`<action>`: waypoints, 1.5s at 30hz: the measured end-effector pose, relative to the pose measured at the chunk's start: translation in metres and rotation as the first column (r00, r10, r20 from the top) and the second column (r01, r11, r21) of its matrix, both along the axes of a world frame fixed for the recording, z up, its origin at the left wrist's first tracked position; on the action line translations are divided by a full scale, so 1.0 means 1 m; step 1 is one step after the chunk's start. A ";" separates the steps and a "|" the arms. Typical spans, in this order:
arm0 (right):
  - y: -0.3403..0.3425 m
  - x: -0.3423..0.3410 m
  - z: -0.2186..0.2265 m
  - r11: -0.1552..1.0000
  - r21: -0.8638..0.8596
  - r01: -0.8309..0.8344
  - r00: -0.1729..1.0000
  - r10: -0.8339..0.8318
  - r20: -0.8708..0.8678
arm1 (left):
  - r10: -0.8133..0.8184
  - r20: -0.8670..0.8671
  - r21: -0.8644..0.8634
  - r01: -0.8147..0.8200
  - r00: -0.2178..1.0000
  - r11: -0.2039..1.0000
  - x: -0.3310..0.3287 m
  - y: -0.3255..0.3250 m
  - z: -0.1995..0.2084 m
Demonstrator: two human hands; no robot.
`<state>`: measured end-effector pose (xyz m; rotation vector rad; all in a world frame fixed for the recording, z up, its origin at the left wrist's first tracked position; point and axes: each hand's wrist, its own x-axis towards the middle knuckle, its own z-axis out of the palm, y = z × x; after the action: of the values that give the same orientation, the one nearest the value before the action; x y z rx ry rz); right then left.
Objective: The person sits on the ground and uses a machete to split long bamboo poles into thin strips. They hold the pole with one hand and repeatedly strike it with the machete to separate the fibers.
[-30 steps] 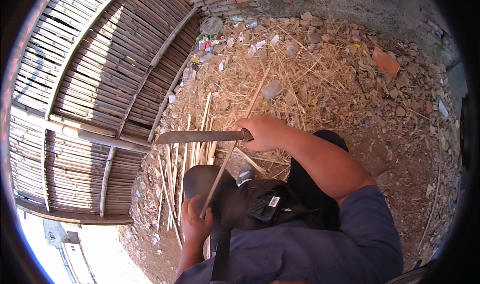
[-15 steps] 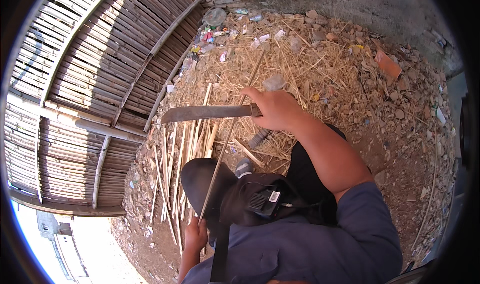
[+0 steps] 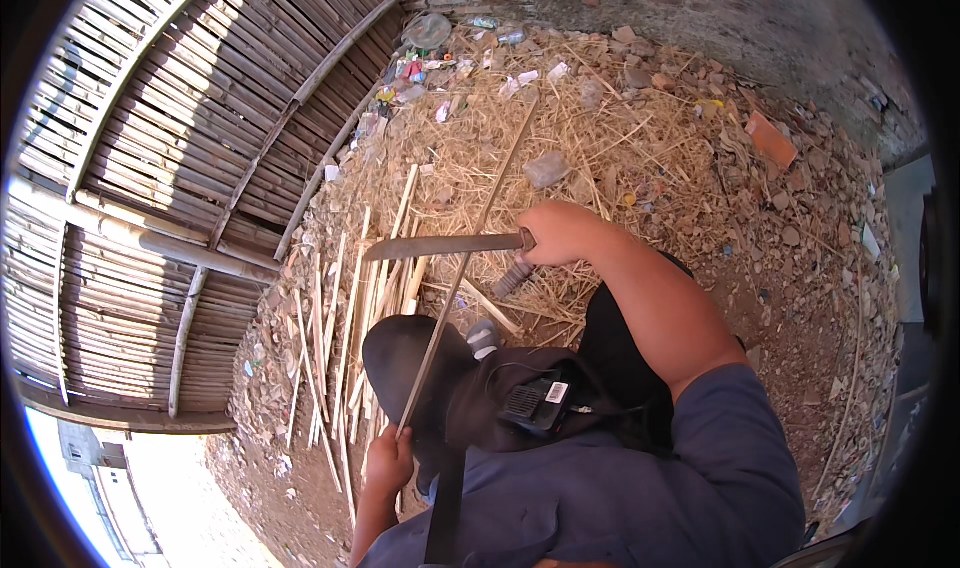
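My right hand (image 3: 562, 234) is closed round the handle of a machete (image 3: 445, 247). Its dark, rust-coloured blade points left and lies across a long thin bamboo strip (image 3: 490, 193). Near my left thigh, my left hand (image 3: 388, 458) grips the lower end of that strip. From there the strip slants up and away over my knee, its far end above the straw. Whether the blade's edge touches the strip or only crosses over it, I cannot tell. Left of my knee, several pale split bamboo strips (image 3: 345, 338) lie in a loose bundle on the ground.
Bamboo slat fencing (image 3: 170, 148) stands on the left, a brick wall (image 3: 690, 8) at the back. Straw and shavings (image 3: 630, 148) cover the ground ahead, with litter (image 3: 520, 83), stones and an orange tile piece (image 3: 771, 141). A ridged grey cylinder (image 3: 514, 277) lies near my foot.
My right hand and the machete have shifted toward me and to the right along the strip. My left hand still holds the strip's lower end.
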<state>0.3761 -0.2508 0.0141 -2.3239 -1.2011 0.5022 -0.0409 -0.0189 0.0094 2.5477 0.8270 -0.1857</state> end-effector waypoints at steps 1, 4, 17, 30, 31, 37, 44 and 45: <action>-0.003 0.008 -0.001 0.999 0.010 0.043 0.999 -0.042 -0.032 | 0.001 0.015 -0.004 -0.001 1.000 1.000 0.002 -0.001 0.000; -0.003 0.012 0.003 0.986 0.046 0.160 0.987 -0.159 -0.028 | -0.017 0.007 -0.025 0.017 1.000 1.000 -0.003 0.007 -0.005; -0.018 0.029 0.009 0.960 0.150 0.235 0.970 -0.223 -0.093 | 0.016 0.042 -0.070 -0.013 0.999 0.997 -0.004 0.014 -0.013; 0.009 -0.017 0.010 0.986 -0.100 -0.130 0.991 0.128 -0.033 | 0.003 -0.061 -0.293 -0.021 0.998 0.956 -0.002 0.031 0.003; 0.005 -0.004 0.009 0.997 -0.075 -0.029 0.999 0.026 -0.046 | -0.001 -0.002 -0.286 0.000 1.000 0.958 -0.002 0.028 0.002; -0.010 0.023 0.009 0.972 0.079 0.223 0.974 -0.226 0.035 | -0.008 -0.065 -0.276 -0.010 0.998 0.961 0.002 0.030 0.002; 0.011 -0.026 0.007 0.982 -0.060 -0.177 0.981 0.181 0.070 | 0.034 -0.058 -0.325 -0.051 0.998 0.944 -0.002 0.034 -0.001; 0.011 -0.028 0.009 0.975 -0.065 -0.214 0.975 0.217 0.043 | 0.022 -0.022 -0.309 -0.028 1.000 0.951 -0.004 0.033 -0.004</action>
<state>0.3481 -0.2396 0.0230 -2.2793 -1.4916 0.5651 -0.0446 0.0146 0.0051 2.2432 0.7698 -0.3055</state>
